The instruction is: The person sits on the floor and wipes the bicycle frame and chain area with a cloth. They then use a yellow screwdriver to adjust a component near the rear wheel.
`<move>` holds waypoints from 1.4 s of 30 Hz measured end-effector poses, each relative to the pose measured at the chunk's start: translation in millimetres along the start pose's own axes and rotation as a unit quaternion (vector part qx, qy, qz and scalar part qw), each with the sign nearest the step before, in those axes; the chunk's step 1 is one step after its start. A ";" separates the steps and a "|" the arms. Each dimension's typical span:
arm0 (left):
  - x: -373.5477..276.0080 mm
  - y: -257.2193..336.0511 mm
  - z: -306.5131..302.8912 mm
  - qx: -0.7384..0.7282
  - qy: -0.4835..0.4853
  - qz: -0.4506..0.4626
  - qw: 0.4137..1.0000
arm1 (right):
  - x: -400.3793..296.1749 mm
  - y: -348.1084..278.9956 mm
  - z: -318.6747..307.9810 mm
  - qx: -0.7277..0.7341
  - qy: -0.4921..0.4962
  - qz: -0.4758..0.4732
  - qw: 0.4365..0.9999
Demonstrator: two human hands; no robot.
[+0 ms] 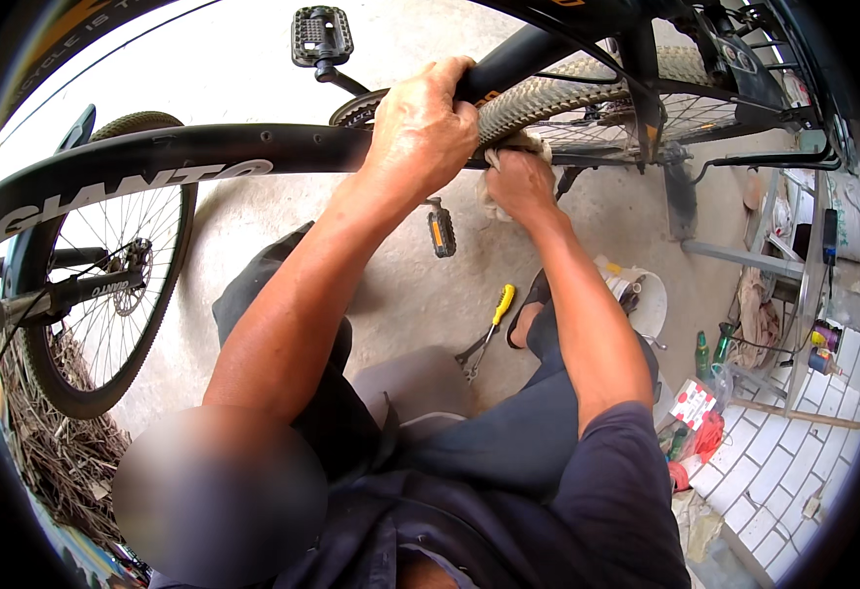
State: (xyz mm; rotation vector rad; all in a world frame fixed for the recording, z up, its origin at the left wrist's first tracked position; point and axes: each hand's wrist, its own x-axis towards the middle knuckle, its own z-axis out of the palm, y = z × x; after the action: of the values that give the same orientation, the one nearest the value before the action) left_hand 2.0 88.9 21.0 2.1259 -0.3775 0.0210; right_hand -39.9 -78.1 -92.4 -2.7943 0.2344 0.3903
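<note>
My left hand [426, 121] grips the black bicycle frame [201, 151] near the lower end of its seat tube, in front of the rear tyre [547, 103]. Just to the right, my right hand [522, 184] is closed around a pale cloth rag [536, 144]. It presses the rag in beside the lower frame, under the dusty, knobbly tyre; the exact spot being touched is hidden. One pedal [321, 37] points away from me beyond the frame. The other pedal [440, 230], with an orange reflector, hangs on the near side, below my hands.
A yellow-handled screwdriver [503, 305] lies on the concrete floor by my foot. Behind my right forearm stands a white bucket [650, 302] with things in it. Green bottles [702, 357] and a metal frame [746, 259] are at right. The front wheel [182, 221] and dry twigs [54, 412] are at left.
</note>
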 end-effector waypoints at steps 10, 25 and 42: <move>0.4 -5.8 5.1 0.004 -0.002 0.015 1.000 | -4.3 38.8 12.0 -0.099 0.102 0.019 0.990; 0.2 -4.8 6.0 0.023 -0.003 0.003 1.000 | -8.9 59.5 26.3 0.110 0.297 0.026 0.948; -2.6 -4.8 7.5 0.042 -0.001 0.009 0.999 | 12.1 78.7 15.7 0.661 0.306 0.419 0.542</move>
State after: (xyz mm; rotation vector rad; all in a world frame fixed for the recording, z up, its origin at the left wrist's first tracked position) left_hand -0.2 85.8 12.4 2.2056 -0.4030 0.0463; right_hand -48.0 -148.3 -132.2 -0.9875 1.3433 -0.4857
